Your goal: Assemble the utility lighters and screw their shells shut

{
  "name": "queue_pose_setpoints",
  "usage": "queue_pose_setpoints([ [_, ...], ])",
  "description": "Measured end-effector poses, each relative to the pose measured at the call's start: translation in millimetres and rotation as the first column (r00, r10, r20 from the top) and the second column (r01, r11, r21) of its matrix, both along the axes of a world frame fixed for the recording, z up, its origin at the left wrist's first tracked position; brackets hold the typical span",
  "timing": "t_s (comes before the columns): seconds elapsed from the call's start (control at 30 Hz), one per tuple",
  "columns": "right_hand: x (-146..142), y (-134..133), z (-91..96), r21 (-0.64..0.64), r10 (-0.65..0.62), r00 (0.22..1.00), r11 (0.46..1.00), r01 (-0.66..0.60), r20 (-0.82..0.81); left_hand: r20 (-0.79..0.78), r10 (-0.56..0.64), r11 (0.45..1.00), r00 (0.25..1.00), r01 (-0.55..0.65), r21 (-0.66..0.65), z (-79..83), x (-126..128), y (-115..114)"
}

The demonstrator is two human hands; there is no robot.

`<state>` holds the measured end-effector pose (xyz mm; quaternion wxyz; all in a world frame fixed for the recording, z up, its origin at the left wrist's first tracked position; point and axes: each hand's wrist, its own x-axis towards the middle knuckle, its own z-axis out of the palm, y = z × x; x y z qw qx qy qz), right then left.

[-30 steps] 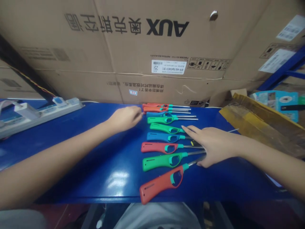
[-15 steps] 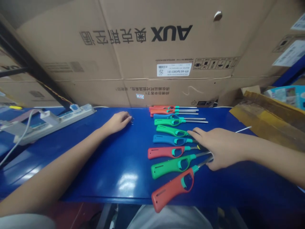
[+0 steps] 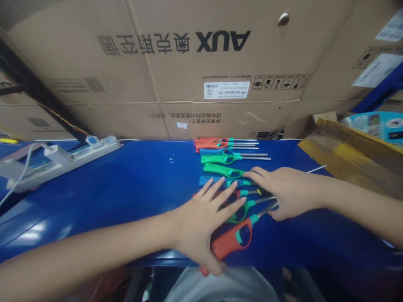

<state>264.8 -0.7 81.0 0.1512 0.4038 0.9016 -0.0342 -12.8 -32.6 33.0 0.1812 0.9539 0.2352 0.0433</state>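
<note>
Several long-necked gas lighters lie in a column on the blue table, handles left and metal tubes right. My left hand (image 3: 201,222) spreads over the nearer ones, partly covering a blue lighter (image 3: 204,180) and a green lighter (image 3: 241,213). Its thumb is by the butt of the nearest red lighter (image 3: 231,244). My right hand (image 3: 286,191) is closed over the tubes. Through it passes what looks like a screwdriver (image 3: 316,169), its black and yellow end showing at the fingers and its thin shaft behind. A green lighter (image 3: 222,170) lies at its fingertips.
Further back are more lighters: a green one (image 3: 217,159) and red ones (image 3: 210,145). Tiny wire-like bits (image 3: 171,159) lie left of them. A white power strip (image 3: 67,161) stands at left, a taped carton (image 3: 343,151) at right. A large cardboard sheet (image 3: 176,84) backs the table.
My left hand has moved from the table by the tiny bits, right and nearer, onto the lighters, and its fingers have spread. My right hand stays over the tubes.
</note>
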Motion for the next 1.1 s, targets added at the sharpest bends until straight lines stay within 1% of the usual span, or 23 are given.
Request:
queue_pose_setpoints([
  [0.1,0.7,0.1,-0.2,0.000,0.012,1.000,1.000,-0.012,-0.020,-0.042,0.033,0.999,0.999,-0.033,0.006,-1.3,2.8,25.3],
  [0.2,-0.8,0.1,1.2,0.018,0.028,1.000,0.999,-0.028,0.004,-0.114,0.050,0.999,0.992,-0.048,0.018,3.3,4.4,52.9],
  [0.3,-4.1,0.2,2.2,0.052,0.053,0.998,0.997,-0.055,0.038,-0.181,0.081,0.996,0.980,-0.072,0.055,9.2,8.6,68.2],
  [0.4,-6.9,1.1,0.5,0.079,0.053,0.997,0.995,-0.057,0.049,-0.201,0.110,0.991,0.973,-0.091,0.101,11.7,13.8,70.3],
  [0.53,-7.7,3.7,-4.8,0.099,0.032,0.998,0.994,-0.037,0.049,-0.098,0.111,0.978,0.989,-0.091,0.188,7.0,18.4,63.1],
  [0.6,-7.5,4.5,-7.2,0.091,0.018,0.999,0.996,-0.022,0.047,-0.032,0.097,0.979,0.995,-0.089,0.184,3.7,18.0,58.9],
  [0.67,-7.6,4.3,-8.6,0.068,-0.004,0.999,0.998,0.001,0.040,0.033,0.090,0.985,0.995,-0.094,0.148,2.1,13.5,55.8],
  [0.73,-7.9,3.4,-8.9,0.051,-0.022,0.999,0.998,0.020,0.039,0.085,0.104,0.986,0.991,-0.113,0.120,3.5,2.7,55.0],
  [0.8,-8.1,2.7,-8.7,0.049,-0.021,0.999,0.999,0.018,0.042,0.090,0.130,0.985,0.987,-0.139,0.105,7.9,-15.7,57.0],
  [0.93,-7.2,3.6,-9.2,0.046,-0.012,0.999,0.999,0.009,0.048,-0.004,0.196,0.977,0.981,-0.195,0.083,14.7,-68.2,64.6],
  [1.03,-5.7,5.7,-10.9,0.033,-0.013,0.999,0.999,0.011,0.039,0.010,0.240,0.970,0.971,-0.241,0.036,7.5,-101.6,64.0],
  [1.1,-5.5,6.9,-12.0,0.023,-0.018,0.999,1.000,0.017,0.030,0.040,0.260,0.966,0.965,-0.260,-0.011,-2.7,-111.3,58.7],
])
